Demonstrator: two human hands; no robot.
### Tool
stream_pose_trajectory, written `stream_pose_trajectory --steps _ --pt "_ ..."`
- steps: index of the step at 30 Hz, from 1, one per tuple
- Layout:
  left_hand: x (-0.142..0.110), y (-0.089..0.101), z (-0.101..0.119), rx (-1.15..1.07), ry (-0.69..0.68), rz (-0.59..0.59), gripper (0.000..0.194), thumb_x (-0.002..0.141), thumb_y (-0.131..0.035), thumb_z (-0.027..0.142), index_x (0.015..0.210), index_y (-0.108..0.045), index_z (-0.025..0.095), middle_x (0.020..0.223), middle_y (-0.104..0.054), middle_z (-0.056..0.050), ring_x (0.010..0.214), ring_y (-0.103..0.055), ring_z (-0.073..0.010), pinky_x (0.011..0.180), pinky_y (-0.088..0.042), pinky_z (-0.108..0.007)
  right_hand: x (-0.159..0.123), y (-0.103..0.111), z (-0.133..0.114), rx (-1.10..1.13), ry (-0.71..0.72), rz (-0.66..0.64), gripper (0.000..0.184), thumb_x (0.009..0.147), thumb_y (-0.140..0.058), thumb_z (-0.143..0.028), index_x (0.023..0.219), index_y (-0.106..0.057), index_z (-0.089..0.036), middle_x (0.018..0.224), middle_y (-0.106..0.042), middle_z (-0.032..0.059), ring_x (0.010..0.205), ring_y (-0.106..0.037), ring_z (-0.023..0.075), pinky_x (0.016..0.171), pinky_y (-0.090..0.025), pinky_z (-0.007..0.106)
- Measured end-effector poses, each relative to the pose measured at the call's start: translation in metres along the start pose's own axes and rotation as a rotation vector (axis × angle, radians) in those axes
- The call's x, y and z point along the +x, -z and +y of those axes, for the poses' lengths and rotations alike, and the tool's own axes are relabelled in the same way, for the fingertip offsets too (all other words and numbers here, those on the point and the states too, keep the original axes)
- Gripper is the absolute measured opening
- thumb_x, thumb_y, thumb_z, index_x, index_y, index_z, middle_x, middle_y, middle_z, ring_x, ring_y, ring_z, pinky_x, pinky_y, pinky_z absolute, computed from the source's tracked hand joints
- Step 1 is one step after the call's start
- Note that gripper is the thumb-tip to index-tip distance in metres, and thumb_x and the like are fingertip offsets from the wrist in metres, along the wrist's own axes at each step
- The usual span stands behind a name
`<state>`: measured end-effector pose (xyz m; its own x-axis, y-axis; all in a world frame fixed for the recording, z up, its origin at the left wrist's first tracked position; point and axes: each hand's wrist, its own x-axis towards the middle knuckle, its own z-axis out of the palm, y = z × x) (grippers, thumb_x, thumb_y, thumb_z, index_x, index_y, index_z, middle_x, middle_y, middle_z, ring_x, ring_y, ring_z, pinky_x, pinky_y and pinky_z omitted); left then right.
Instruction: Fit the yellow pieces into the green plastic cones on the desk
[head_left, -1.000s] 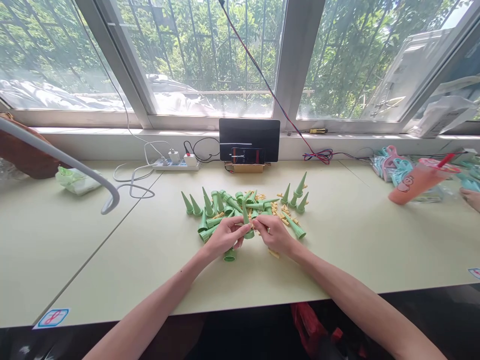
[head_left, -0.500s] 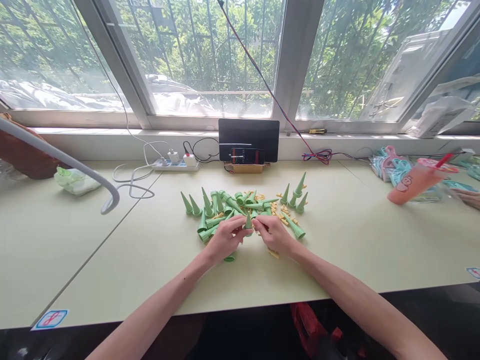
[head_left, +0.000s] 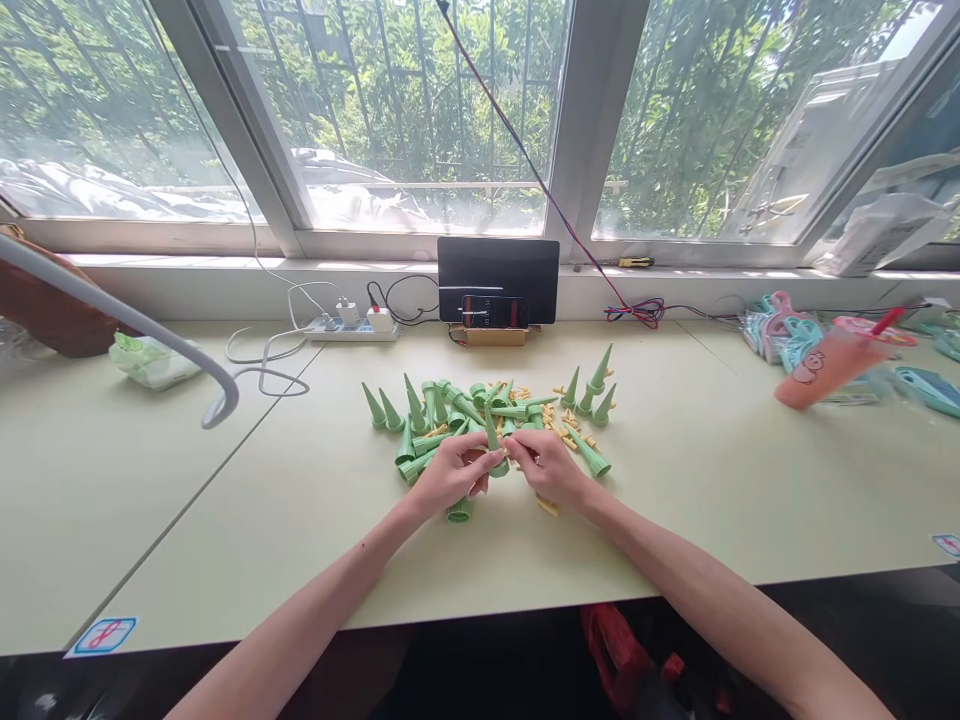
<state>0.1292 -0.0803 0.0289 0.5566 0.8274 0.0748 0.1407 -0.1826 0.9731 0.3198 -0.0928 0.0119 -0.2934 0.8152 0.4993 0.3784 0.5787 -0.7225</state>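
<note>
My left hand [head_left: 456, 472] is closed around a green plastic watering spike [head_left: 492, 430], its tip pointing up. Close against its side, my right hand [head_left: 549, 466] pinches a small yellow plastic piece [head_left: 505, 452], mostly hidden by the fingertips. Just beyond both hands lies a pile of loose green watering spikes [head_left: 459, 400], with small yellow pieces [head_left: 551, 420] scattered among them. To the right, several spikes stand upright [head_left: 598, 370], some with yellow pieces sticking out of their sides. One more spike [head_left: 458, 511] lies below my left hand, its wide open end facing me.
A phone [head_left: 493, 312] leans before a black tablet [head_left: 498, 262] at the back. On the left are a power strip [head_left: 352, 332], a white cable and a tissue pack [head_left: 154, 362]. An orange drink cup [head_left: 821, 365] and bagged items [head_left: 784, 330] stand right.
The spike in my left hand has risen and tilted slightly, so more of it shows. My left fingers have shifted on it; my right hand stays nearly in place.
</note>
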Motion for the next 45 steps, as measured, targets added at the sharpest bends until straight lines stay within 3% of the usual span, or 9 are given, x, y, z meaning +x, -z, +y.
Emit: stream_pose_trajectory --steps 7,15,20,26,35,45 --pt "0.000 0.002 0.003 -0.110 0.080 -0.036 0.042 0.088 -0.062 0.054 0.088 -0.064 0.012 0.058 -0.050 0.002 0.044 -0.048 -0.0076 0.039 -0.034 -0.018 0.000 0.000 0.000 -0.021 0.041 0.005 0.036 0.101 -0.040 -0.032 0.066 -0.041 -0.021 0.061 -0.048 -0.0007 0.056 -0.040 0.0132 0.055 -0.033 0.027" --pt "0.001 0.000 0.001 -0.043 0.047 0.018 0.039 0.088 -0.061 0.054 0.086 -0.062 0.014 0.054 -0.047 0.005 0.041 -0.045 -0.0070 0.039 -0.034 -0.019 -0.001 -0.003 0.001 -0.014 0.005 0.023 0.037 0.101 -0.040 -0.034 0.067 -0.039 -0.021 0.061 -0.044 -0.0018 0.055 -0.038 0.0128 0.054 -0.031 0.026" --pt "0.000 -0.003 0.003 0.054 -0.065 0.073 0.037 0.089 -0.061 0.051 0.083 -0.061 0.015 0.053 -0.042 0.005 0.042 -0.044 -0.0069 0.041 -0.038 -0.019 -0.001 -0.004 0.002 -0.012 0.011 0.020 0.036 0.101 -0.041 -0.031 0.066 -0.036 -0.021 0.060 -0.042 -0.0025 0.055 -0.037 0.0125 0.054 -0.030 0.026" --pt "0.001 -0.003 -0.006 0.217 -0.246 0.123 0.030 0.092 -0.060 0.041 0.076 -0.059 0.016 0.071 -0.046 0.001 0.055 -0.046 -0.0082 0.047 -0.047 -0.020 -0.001 -0.003 0.002 -0.003 -0.011 0.000 0.037 0.100 -0.041 -0.031 0.065 -0.034 -0.021 0.059 -0.040 -0.0029 0.054 -0.036 0.0122 0.054 -0.030 0.027" --pt "-0.001 -0.003 -0.004 0.517 -0.481 0.143 0.023 0.097 -0.051 0.027 0.078 -0.061 0.017 0.078 -0.055 -0.003 0.065 -0.048 -0.0105 0.051 -0.040 -0.019 -0.001 0.000 -0.003 0.084 -0.094 -0.025 0.039 0.098 -0.042 -0.030 0.062 -0.035 -0.021 0.054 -0.036 -0.0044 0.050 -0.031 0.0105 0.050 -0.026 0.026" --pt "0.001 -0.005 -0.007 0.197 -0.280 0.100 0.028 0.091 -0.062 0.040 0.079 -0.064 0.014 0.078 -0.057 -0.004 0.056 -0.050 -0.0083 0.046 -0.051 -0.020 0.000 -0.001 -0.004 0.075 -0.068 -0.018 0.039 0.098 -0.043 -0.031 0.061 -0.035 -0.020 0.054 -0.035 -0.0044 0.051 -0.030 0.0105 0.051 -0.026 0.026"
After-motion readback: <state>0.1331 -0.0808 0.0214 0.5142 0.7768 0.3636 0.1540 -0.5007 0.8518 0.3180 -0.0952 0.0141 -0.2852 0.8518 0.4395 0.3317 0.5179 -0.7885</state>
